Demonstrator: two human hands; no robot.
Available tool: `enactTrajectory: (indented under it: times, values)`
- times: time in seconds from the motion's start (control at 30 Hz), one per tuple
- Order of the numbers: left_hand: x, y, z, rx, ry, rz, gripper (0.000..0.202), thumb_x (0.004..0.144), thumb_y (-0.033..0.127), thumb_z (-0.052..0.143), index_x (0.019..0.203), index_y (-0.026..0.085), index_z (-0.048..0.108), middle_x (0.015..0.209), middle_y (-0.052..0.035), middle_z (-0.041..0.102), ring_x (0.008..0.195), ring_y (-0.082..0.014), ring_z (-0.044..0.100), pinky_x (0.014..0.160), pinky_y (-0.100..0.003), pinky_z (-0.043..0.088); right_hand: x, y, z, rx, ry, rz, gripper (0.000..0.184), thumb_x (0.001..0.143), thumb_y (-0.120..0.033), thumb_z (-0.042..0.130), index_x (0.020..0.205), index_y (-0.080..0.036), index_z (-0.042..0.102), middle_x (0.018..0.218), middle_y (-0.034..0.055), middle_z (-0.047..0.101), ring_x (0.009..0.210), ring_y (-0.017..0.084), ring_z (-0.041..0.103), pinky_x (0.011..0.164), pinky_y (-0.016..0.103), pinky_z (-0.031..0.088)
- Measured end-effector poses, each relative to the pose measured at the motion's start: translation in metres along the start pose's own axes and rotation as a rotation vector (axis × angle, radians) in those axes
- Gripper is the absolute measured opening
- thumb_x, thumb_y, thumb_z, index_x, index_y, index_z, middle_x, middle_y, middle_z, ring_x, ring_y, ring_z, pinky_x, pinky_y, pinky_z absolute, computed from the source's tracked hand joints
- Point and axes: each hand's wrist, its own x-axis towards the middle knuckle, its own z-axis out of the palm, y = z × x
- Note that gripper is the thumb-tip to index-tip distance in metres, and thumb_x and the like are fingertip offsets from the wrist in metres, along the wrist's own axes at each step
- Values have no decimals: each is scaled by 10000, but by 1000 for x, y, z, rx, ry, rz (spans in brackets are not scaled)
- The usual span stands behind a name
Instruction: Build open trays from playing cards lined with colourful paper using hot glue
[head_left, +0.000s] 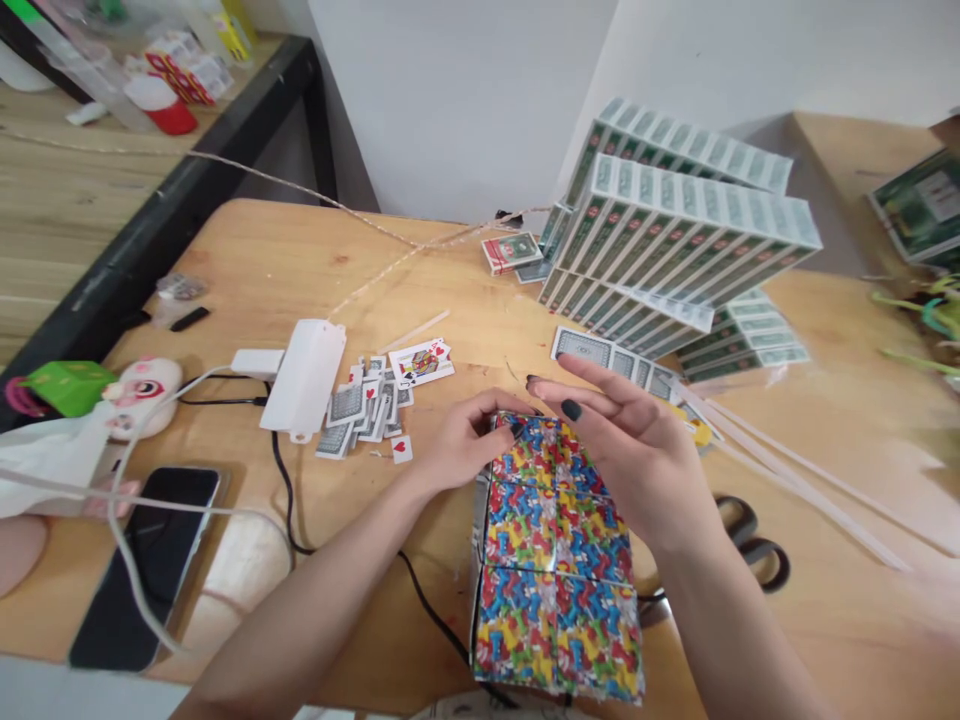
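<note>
A box-shaped block covered in a colourful, bone-like pattern [555, 570] lies in front of me, its top divided by seams into several panels. My left hand [476, 440] grips its far left corner, with the thumb on the top and the fingers bent over the far edge. Above the far right part of the block, my right hand [630, 440] is open, fingers stretched out and apart. Nothing shows in it. Whether its underside touches the block is hard to see. Black-handled scissors [754, 545] lie to the right, partly hidden by my right forearm.
Stacked green card boxes [675, 230] rise at the back right, near a single card pack [511, 252]. Cut playing cards [367, 405] lie beside a white power strip [304, 380]. A phone [146, 570] and cables occupy the left. Clear strips [810, 480] stretch across the right.
</note>
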Motion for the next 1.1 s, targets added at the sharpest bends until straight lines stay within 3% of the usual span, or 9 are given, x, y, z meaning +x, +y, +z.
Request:
enactTrajectory:
  times: [0.13,0.3,0.53,0.7,0.93,1.1]
  values:
    - [0,-2,0,-11,1,10,197,752,173,604,943,171,652,965,-37,672,856,-159,609,747,-251,436,2,1,-1,106,10,54,345,750,-194,681,1087,-219,613,947,32,729,913,178,673,873,355,533]
    - [0,-3,0,-9,8,-3,180,755,174,610,930,173,651,954,-35,663,863,-156,602,754,-252,440,4,2,7,3,102,-48,411,606,-127,773,985,-209,637,701,-36,653,677,109,633,656,226,553]
    - [1,0,1,22,31,-3,170,730,190,615,896,170,645,939,-37,680,878,-168,608,770,-266,455,2,2,13,-156,143,-137,319,642,-146,746,944,-187,651,689,-14,671,662,124,648,658,250,562]
    - [1,-2,1,40,40,-25,195,735,189,598,923,168,646,916,-33,672,825,-154,600,722,-250,446,-1,3,10,-172,176,-132,271,677,-139,719,937,-204,684,734,-9,708,682,117,665,660,228,557]
    - [-1,-1,0,16,9,-19,201,752,187,594,945,178,652,981,-47,672,883,-165,600,777,-266,439,-1,4,6,-158,310,-181,96,686,-169,715,755,-234,731,699,-10,712,636,125,646,588,235,531]
    - [0,0,0,18,14,-28,198,754,219,617,942,172,658,989,-60,675,896,-178,610,789,-276,443,-2,6,1,-167,296,-203,52,760,-245,669,756,-236,720,669,-15,667,617,105,585,586,222,485]
